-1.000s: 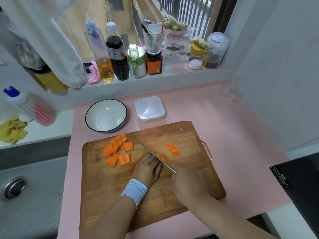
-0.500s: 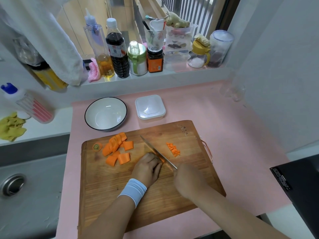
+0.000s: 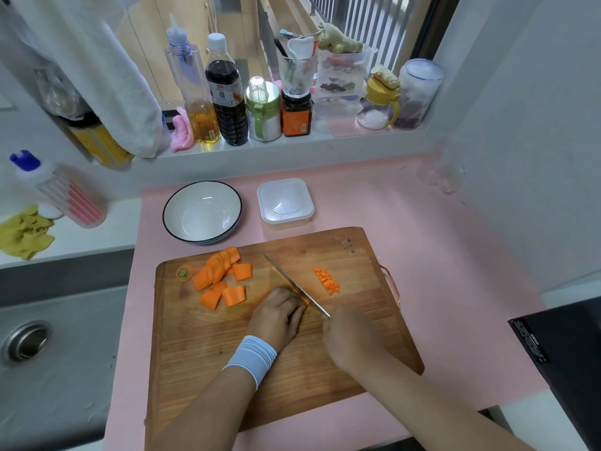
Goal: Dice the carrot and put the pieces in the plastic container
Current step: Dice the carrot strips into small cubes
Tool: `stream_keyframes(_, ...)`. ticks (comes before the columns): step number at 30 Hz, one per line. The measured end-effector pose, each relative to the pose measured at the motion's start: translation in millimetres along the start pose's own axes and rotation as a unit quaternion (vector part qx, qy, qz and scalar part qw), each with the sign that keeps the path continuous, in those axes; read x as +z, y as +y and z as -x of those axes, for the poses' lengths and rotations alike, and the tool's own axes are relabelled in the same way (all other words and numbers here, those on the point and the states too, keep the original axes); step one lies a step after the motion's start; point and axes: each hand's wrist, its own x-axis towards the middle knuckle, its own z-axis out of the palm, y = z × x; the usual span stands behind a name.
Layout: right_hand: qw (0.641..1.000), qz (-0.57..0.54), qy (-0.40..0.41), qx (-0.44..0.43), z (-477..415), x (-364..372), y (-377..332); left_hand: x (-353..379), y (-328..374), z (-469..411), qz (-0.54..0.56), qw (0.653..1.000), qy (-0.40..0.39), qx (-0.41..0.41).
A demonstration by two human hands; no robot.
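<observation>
On the wooden cutting board (image 3: 357, 320) lie several orange carrot chunks (image 3: 222, 278) at the upper left and a small heap of diced carrot (image 3: 327, 280) to the right of the blade. My left hand (image 3: 276, 317) presses a carrot piece, mostly hidden under its fingers, against the board. My right hand (image 3: 353, 336) grips the handle of a knife (image 3: 292, 283), whose blade runs diagonally beside my left fingertips. The lidded plastic container (image 3: 285, 203) stands on the pink mat behind the board.
A white bowl (image 3: 202, 211) with a dark rim sits left of the container. The cut carrot top (image 3: 184, 273) lies at the board's left corner. Bottles and jars (image 3: 227, 92) line the windowsill. A sink (image 3: 48, 353) is at the left, a black appliance (image 3: 566, 346) at the right.
The knife blade has shifted slightly along the carrot piece under my left hand. Both hands stay in nearly the same place on the board.
</observation>
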Motion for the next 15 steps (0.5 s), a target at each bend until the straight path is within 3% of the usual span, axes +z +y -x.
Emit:
stream_keyframes(8,0.998,0.047,0.038,-0.029,15.6,5.2,3.8,-2.8,2.4,-0.1,0.009,1.0,0.003,-0.009)
stream_keyframes(15,0.998,0.045,0.024,-0.021,17.3,-1.1,4.6,-4.1,3.0,-0.2,0.008,1.0,0.005,-0.011)
